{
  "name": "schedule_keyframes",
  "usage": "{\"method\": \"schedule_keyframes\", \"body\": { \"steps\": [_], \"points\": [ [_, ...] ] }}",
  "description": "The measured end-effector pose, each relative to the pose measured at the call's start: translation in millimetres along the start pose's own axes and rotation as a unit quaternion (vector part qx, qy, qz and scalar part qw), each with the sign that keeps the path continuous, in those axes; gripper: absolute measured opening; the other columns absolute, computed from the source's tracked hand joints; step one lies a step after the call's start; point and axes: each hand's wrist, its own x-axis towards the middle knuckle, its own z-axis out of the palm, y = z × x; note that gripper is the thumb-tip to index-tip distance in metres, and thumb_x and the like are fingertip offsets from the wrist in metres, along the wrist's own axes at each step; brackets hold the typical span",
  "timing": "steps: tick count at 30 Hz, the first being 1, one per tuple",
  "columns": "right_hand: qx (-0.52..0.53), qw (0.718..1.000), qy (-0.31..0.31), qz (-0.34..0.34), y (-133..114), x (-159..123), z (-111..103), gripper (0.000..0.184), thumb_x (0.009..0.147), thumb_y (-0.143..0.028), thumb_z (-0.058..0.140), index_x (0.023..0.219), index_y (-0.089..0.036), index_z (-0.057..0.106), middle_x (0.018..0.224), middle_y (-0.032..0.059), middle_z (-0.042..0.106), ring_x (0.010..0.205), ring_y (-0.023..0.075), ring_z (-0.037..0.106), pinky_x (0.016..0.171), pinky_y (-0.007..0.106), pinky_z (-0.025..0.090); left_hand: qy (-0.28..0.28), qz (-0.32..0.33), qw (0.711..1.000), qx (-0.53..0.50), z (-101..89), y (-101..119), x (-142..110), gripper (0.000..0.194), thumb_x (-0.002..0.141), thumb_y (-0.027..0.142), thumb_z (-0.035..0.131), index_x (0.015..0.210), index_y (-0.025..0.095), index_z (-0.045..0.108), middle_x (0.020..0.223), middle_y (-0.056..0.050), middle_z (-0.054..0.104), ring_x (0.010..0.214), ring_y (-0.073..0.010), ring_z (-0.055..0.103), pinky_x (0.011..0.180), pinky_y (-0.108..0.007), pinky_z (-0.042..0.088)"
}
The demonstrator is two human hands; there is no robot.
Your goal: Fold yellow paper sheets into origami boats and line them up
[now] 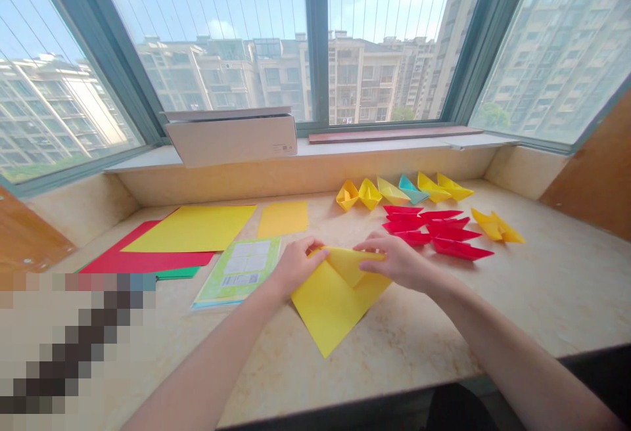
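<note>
A yellow sheet of paper (335, 309) lies on the counter with one corner pointing toward me. Its far part is folded over, so a triangular flap points down onto the sheet. My left hand (302, 263) pinches the fold at its left end, thumb on top. At the right end my right hand (389, 259) grips the same folded edge between thumb and fingers. Just beyond my right hand sit several red paper boats (436, 228). Left of my left hand lies a green and white paper packet (241, 270).
Yellow paper boats (369, 194) and a blue one (413, 189) line the back; another yellow boat (497, 226) stands right. Large yellow (197, 227) and red sheets (142, 250) and a small orange-yellow sheet (282, 219) lie left. A white box (231, 136) rests on the sill.
</note>
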Motion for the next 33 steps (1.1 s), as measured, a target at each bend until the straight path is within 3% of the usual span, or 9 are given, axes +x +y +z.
{"method": "schedule_keyframes", "body": {
  "steps": [3,6,10,14,19,24,29,33],
  "points": [
    [-0.006,1.0,-0.006,-0.021,-3.3,-0.6,-5.2,0.028,0.083,-0.036,0.069,0.107,-0.024,0.074,0.101,0.0057,0.067,0.094,0.0224,0.064,0.08,0.033,0.053,-0.037,-0.048,0.993,-0.099,-7.3,3.7,-0.9,0.029,0.084,0.045,0.062,0.085,0.017,0.065,0.081,-0.004,0.071,0.074,-0.0213,0.067,0.065,-0.03,0.051],
    [-0.007,0.999,0.017,-0.028,-6.9,-0.8,-11.0,0.029,0.084,-0.039,0.068,0.107,-0.022,0.073,0.103,0.0061,0.069,0.096,0.0234,0.064,0.082,0.033,0.052,-0.03,-0.061,0.981,-0.181,-11.6,9.5,-1.7,0.029,0.082,0.046,0.066,0.084,0.017,0.061,0.075,-0.002,0.069,0.066,-0.0175,0.065,0.059,-0.027,0.049],
    [0.009,1.0,0.016,-0.022,-9.6,-0.6,-15.5,0.038,0.096,-0.045,0.047,0.093,-0.019,0.074,0.085,0.004,0.072,0.08,0.0211,0.065,0.069,0.029,0.049,-0.004,-0.049,0.977,-0.206,-12.8,18.6,-4.4,0.03,0.082,0.046,0.068,0.084,0.017,0.06,0.075,-0.002,0.069,0.065,-0.0166,0.064,0.057,-0.025,0.047],
    [0.003,0.997,0.076,-0.017,-10.0,-1.2,-15.1,0.036,0.096,-0.044,0.051,0.081,-0.017,0.07,0.073,0.0025,0.069,0.07,0.0187,0.062,0.061,0.027,0.045,-0.01,-0.041,0.976,-0.212,-11.5,23.3,-8.4,0.03,0.083,0.045,0.067,0.083,0.016,0.059,0.076,-0.003,0.068,0.067,-0.0167,0.064,0.058,-0.025,0.047],
    [-0.108,0.979,0.135,-0.106,-9.5,-4.0,-15.7,0.032,0.096,-0.035,0.054,0.072,-0.019,0.067,0.066,0.0014,0.065,0.064,0.0165,0.055,0.065,0.029,0.041,-0.091,-0.037,0.966,-0.241,-11.0,24.8,-13.0,0.029,0.084,0.044,0.067,0.082,0.017,0.056,0.071,-0.001,0.064,0.064,-0.0144,0.061,0.056,-0.023,0.044],
    [-0.124,0.971,0.123,-0.161,-4.8,-1.9,-14.4,0.028,0.097,-0.029,0.053,0.077,-0.019,0.07,0.071,0.0031,0.07,0.069,0.0172,0.059,0.074,0.032,0.043,-0.198,-0.04,0.959,-0.201,-11.9,28.4,-16.6,0.036,0.092,0.049,0.053,0.088,0.014,0.064,0.078,-0.004,0.067,0.066,-0.0153,0.061,0.055,-0.023,0.041],
    [-0.019,0.989,0.122,-0.085,1.6,2.7,-21.1,0.024,0.09,-0.041,0.063,0.085,-0.019,0.073,0.083,0.0045,0.073,0.078,0.0198,0.065,0.071,0.03,0.047,-0.194,-0.037,0.963,-0.183,-11.5,28.7,-15.9,0.042,0.093,0.051,0.05,0.09,0.013,0.069,0.078,-0.005,0.067,0.066,-0.0159,0.06,0.055,-0.023,0.04],
    [0.012,0.992,0.125,-0.019,4.4,2.5,-26.0,0.03,0.088,-0.044,0.063,0.076,-0.018,0.072,0.071,0.002,0.069,0.068,0.0179,0.062,0.06,0.028,0.045,-0.195,-0.045,0.959,-0.201,-7.8,25.0,-15.1,0.042,0.092,0.052,0.052,0.09,0.013,0.068,0.078,-0.005,0.068,0.065,-0.0159,0.06,0.055,-0.023,0.04]
  ]
}}
